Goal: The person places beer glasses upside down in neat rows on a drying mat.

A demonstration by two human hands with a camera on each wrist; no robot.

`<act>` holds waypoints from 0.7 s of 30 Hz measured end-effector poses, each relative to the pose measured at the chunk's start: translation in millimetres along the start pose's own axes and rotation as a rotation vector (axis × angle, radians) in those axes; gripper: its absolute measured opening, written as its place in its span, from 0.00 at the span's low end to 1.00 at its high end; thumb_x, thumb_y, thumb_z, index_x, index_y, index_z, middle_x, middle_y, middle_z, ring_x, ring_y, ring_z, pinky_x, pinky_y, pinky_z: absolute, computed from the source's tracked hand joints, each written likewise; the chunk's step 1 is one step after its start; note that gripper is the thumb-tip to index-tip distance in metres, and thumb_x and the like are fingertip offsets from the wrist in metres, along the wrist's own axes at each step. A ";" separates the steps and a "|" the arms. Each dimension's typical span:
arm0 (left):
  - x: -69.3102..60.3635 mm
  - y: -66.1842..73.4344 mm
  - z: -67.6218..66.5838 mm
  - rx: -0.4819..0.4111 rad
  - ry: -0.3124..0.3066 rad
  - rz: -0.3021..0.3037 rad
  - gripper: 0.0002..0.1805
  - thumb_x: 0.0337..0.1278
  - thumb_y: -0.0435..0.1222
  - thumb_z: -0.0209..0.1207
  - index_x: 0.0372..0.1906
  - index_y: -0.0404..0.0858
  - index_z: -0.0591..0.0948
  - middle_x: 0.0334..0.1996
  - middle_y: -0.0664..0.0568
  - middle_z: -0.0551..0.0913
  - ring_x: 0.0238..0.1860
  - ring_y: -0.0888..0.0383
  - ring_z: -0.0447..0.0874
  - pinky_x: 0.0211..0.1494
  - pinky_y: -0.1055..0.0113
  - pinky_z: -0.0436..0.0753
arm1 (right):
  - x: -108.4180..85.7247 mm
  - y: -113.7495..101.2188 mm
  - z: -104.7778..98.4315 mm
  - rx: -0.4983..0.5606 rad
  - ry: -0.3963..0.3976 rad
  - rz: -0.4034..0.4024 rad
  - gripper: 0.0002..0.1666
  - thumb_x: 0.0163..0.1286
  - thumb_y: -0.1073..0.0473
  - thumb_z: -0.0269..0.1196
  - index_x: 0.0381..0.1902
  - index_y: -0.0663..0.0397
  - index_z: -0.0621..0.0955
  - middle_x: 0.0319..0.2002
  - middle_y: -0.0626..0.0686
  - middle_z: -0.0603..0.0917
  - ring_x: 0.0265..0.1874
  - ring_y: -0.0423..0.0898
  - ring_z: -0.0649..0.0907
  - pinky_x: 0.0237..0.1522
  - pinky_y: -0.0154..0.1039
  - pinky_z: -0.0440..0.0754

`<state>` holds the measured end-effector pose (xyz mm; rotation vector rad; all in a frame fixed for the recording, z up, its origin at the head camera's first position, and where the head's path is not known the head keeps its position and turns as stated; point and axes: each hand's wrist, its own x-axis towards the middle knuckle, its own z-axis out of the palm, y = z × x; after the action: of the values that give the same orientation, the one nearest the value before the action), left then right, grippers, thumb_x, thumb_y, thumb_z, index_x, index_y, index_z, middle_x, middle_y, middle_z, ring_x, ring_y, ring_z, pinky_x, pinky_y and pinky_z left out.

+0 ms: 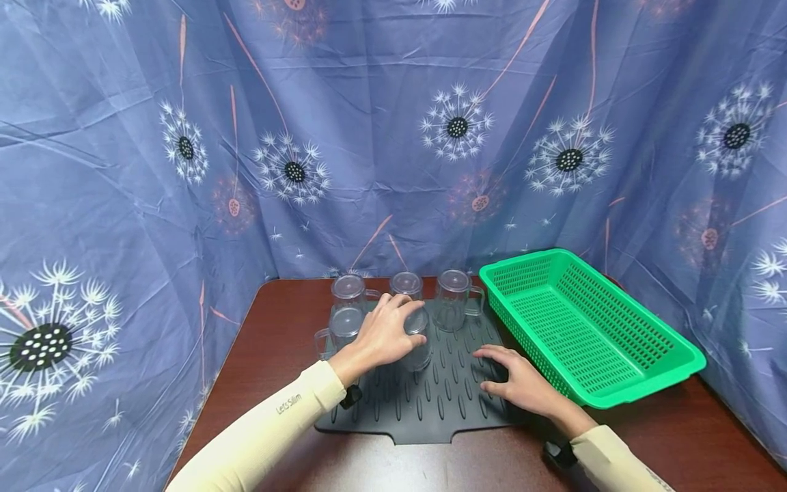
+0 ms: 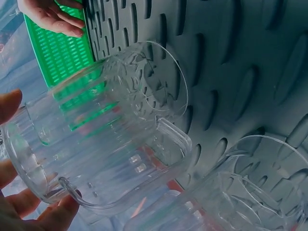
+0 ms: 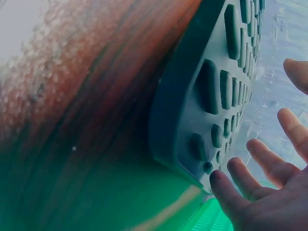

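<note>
My left hand [image 1: 387, 331] reaches down over a clear mug [image 1: 418, 355], which is upside down on or just above the dark ribbed mat [image 1: 439, 403]. In the left wrist view, thumb and fingers grip the base end of this mug [image 2: 106, 130], with fingertips near its handle. Other clear mugs stand upside down around it: a back-left mug [image 1: 348, 287], a front-left mug [image 1: 346, 324], a back-middle mug [image 1: 406, 281] and a right mug [image 1: 453, 304]. My right hand [image 1: 519, 383] hovers by the mat's right side, fingers spread, holding nothing.
A green perforated basket [image 1: 541, 342] stands to the right, close beside the mat and right hand. Everything rests on a brown wooden table [image 1: 277, 328]. A blue curtain with dandelion prints [image 1: 369, 137] hangs behind and at both sides.
</note>
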<state>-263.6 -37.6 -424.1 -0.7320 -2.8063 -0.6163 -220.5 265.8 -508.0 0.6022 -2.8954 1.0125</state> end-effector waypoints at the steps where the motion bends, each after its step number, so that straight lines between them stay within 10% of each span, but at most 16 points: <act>1: 0.5 0.1 -0.9 0.007 -0.007 0.001 0.35 0.55 0.54 0.69 0.69 0.54 0.75 0.64 0.55 0.75 0.59 0.53 0.72 0.43 0.56 0.81 | 0.3 -0.6 -0.4 -0.001 0.003 0.001 0.32 0.60 0.56 0.74 0.63 0.48 0.80 0.67 0.61 0.75 0.68 0.65 0.72 0.61 0.69 0.70; 21: 2.0 6.1 3.6 0.078 -0.118 0.038 0.38 0.57 0.55 0.67 0.73 0.56 0.71 0.65 0.54 0.72 0.60 0.53 0.71 0.45 0.55 0.81 | 2.1 -10.9 -2.5 -0.018 0.023 -0.035 0.31 0.60 0.58 0.74 0.62 0.50 0.81 0.67 0.62 0.75 0.67 0.66 0.72 0.61 0.69 0.71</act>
<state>-262.5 -30.3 -424.7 -0.8299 -2.8975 -0.4688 -218.8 258.9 -499.2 0.6338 -2.8604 0.9810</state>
